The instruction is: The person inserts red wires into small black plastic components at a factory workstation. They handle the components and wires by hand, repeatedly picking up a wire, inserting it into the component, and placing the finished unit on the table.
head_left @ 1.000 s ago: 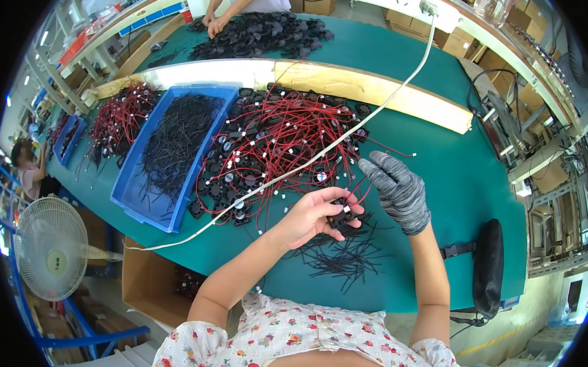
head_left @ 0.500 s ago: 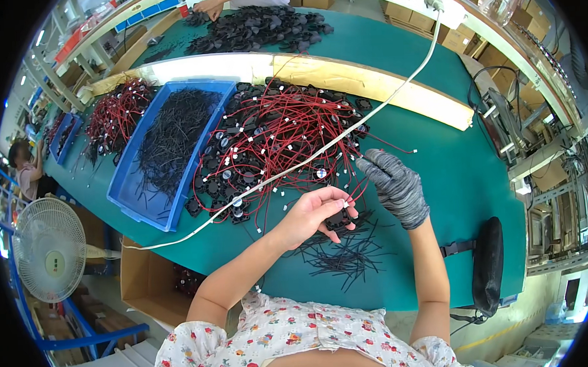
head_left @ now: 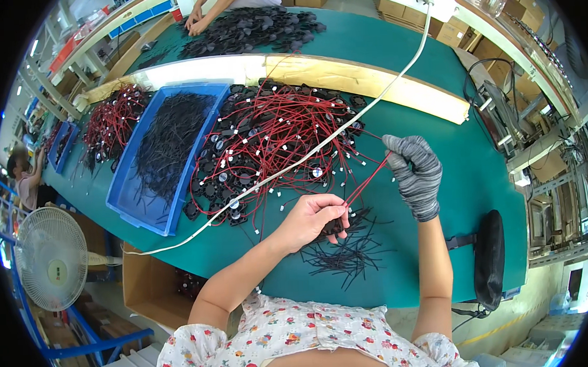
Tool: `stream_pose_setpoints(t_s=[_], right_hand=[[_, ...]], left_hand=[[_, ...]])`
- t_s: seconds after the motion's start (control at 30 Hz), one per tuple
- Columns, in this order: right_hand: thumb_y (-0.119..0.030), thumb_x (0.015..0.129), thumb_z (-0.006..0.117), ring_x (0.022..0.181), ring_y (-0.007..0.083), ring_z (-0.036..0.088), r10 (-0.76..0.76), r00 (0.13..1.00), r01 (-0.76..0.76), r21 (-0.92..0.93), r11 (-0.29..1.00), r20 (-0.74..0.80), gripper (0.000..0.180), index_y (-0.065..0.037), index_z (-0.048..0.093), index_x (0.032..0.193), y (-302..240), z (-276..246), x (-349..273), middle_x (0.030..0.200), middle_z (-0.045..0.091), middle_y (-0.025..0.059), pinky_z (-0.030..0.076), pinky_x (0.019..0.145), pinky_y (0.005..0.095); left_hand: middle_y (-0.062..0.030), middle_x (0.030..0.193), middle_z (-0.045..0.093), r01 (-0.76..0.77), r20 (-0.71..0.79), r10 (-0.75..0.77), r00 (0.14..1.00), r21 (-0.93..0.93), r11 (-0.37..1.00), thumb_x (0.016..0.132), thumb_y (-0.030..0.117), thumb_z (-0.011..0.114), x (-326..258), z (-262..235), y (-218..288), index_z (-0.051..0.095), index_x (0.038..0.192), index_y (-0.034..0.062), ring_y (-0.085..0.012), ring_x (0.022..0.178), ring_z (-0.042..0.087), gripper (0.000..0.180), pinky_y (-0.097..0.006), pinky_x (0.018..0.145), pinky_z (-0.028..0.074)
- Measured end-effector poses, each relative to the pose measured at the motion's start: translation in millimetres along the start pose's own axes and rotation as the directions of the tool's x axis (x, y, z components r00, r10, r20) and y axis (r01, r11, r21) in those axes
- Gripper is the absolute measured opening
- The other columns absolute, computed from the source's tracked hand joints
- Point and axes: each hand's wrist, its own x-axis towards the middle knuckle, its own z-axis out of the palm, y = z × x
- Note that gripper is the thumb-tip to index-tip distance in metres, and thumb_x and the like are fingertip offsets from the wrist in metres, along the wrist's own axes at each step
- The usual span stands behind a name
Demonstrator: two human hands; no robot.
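My bare left hand is closed around a small black fan, which its fingers partly cover. A pair of red wires runs up and to the right from the fan. Their far end is pinched by my right hand, which wears a grey knitted glove, so the wires are drawn straight between both hands. Just below my left hand, a loose heap of thin black tubes lies on the green table. Beyond my hands is a large pile of black fans with red wires and white plugs.
A blue tray of black tubes stands left of the pile. A white cable crosses above the fans. Behind runs a pale wooden board; past it, a co-worker's hands handle black parts. A black pouch sits at the right edge.
My right hand has moved up and right, pulling the red wires taut. My left hand has closed further over the fan. The co-worker's second hand has come into view.
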Motion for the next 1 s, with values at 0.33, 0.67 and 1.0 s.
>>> stream_pose_setpoints(t_s=[0.33, 0.67, 1.0], right_hand=[[-0.025, 0.085, 0.058, 0.080, 0.0126, 0.059, 0.545, 0.621, -0.779, 0.516, 0.356, 0.563, 0.034, 0.001, 0.059, 0.108, -10, 28, -11, 0.089, 0.063, 0.0072, 0.049, 0.069, 0.0246], [-0.020, 0.085, 0.059, 0.094, 0.0174, 0.059, 0.412, 0.689, -0.724, 0.539, 0.430, 0.596, 0.029, 0.002, 0.061, 0.103, -12, 44, -31, 0.096, 0.064, 0.0111, 0.045, 0.086, 0.0298], [-0.023, 0.087, 0.055, 0.063, 0.0097, 0.056, 0.454, 0.733, -0.680, 0.541, 0.495, 0.506, 0.028, 0.002, 0.060, 0.099, -10, 55, -41, 0.072, 0.060, 0.0056, 0.047, 0.061, 0.0236]], left_hand=[[-0.0083, 0.073, 0.059, -0.103, -0.130, 0.082, 0.988, -0.164, 0.981, 0.088, 0.017, 0.050, 6, 5, -10, 0.057, 0.085, 0.0018, -0.0164, 0.059, 0.061, 0.017, -0.027, 0.049, 0.050], [-0.0081, 0.075, 0.059, -0.069, -0.103, 0.046, 0.994, -0.236, 0.969, 0.088, 0.016, 0.047, 3, 1, -9, 0.054, 0.086, 0.0030, -0.0167, 0.061, 0.060, 0.015, -0.029, 0.052, 0.050], [-0.0081, 0.078, 0.060, -0.076, -0.040, 0.069, 0.997, -0.184, 0.980, 0.092, 0.020, 0.044, 3, 4, -6, 0.054, 0.090, 0.0022, -0.0147, 0.063, 0.060, 0.020, -0.027, 0.054, 0.051]])
